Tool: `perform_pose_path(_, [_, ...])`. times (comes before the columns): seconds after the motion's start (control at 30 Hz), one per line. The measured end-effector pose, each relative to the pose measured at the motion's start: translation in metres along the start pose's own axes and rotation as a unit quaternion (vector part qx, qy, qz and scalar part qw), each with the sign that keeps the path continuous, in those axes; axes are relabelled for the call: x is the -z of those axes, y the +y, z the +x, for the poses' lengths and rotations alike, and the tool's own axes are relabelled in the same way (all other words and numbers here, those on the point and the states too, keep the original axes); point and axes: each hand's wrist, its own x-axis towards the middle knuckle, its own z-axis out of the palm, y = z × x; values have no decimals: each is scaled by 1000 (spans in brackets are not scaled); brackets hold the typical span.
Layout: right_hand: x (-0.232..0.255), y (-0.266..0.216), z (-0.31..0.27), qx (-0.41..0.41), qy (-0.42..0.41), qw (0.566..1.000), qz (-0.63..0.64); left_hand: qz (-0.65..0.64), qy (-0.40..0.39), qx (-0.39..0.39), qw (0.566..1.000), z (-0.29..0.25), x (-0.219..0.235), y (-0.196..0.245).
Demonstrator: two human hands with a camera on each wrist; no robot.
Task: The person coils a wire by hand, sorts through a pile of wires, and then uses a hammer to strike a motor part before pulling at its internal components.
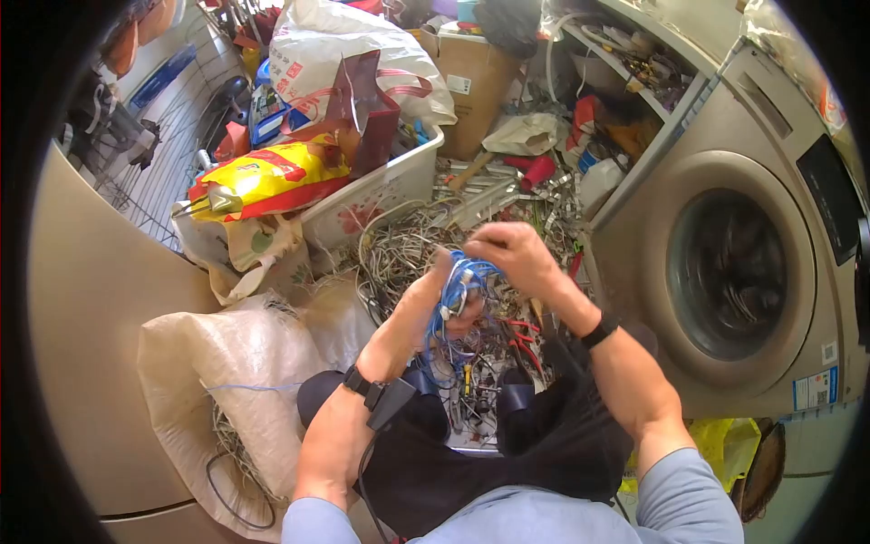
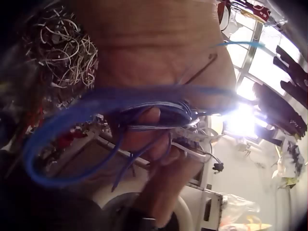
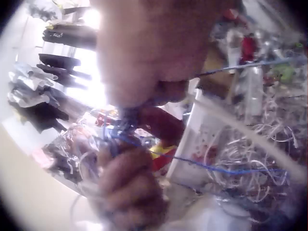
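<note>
A looped bundle of blue cable [image 1: 459,283] hangs in front of the person's lap, with white pieces among its strands. The left hand [image 1: 435,304] grips the bundle, its fingers curled round the loops. At the bundle's top the right hand [image 1: 509,254] pinches a strand of the blue cable between curled fingers. In the left wrist view one wide blue loop [image 2: 36,161] hangs out from the left palm. Blue strands [image 3: 216,168] stretch across the right wrist view, where the left fingers [image 3: 130,187] are curled below the right hand [image 3: 154,62].
Tangled pale wires [image 1: 408,245] cover the floor ahead. Red-handled pliers [image 1: 522,343] lie near the knees. A white bin [image 1: 399,190] full of bags stands at front left, a woven sack [image 1: 217,363] at the left, and a washing machine [image 1: 725,245] at the right.
</note>
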Motion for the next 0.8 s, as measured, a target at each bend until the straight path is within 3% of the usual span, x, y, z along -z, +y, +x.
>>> perform_pose_path(0.03, [-11, 9, -9, -39, 39, 997, 47, -1, 3, -4, 1000, 4, 4, 1])
perform_pose_path(0.1, [-31, 13, -30, -144, 43, 987, 64, 119, 217, -93, 964, 13, 14, 2])
perform_pose_path(0.17, [-52, 7, -45, -184, 45, 971, 146, 91, 228, -83, 966, 13, 18, 2])
perform_pose_path(0.27, [-79, -16, -59, -101, 43, 994, 22, 59, 357, -164, 918, 31, 30, -11])
perform_pose_path(0.3, [-81, -18, -61, -80, 8, 996, -34, 58, 360, -165, 916, 32, 31, -9])
perform_pose_path(0.37, [-90, -25, -63, -31, 42, 997, -51, 43, 343, -202, 916, 33, 33, -4])
perform_pose_path(0.5, [-77, -50, -63, -29, 20, 998, -46, -40, 320, -193, 927, 21, 32, 6])
perform_pose_path(0.57, [-72, -55, -67, 14, 27, 999, -35, -38, 311, -205, 927, 18, 36, 10])
perform_pose_path(0.67, [-68, -46, -79, 27, -1, 999, -19, -81, 211, -171, 959, 12, 41, 15])
perform_pose_path(0.77, [-51, -57, -79, 24, -7, 1000, 2, -46, 200, -177, 963, 8, 31, 12])
perform_pose_path(0.8, [-42, -57, -75, 22, 30, 999, -6, -40, 195, -185, 962, 6, 25, 12])
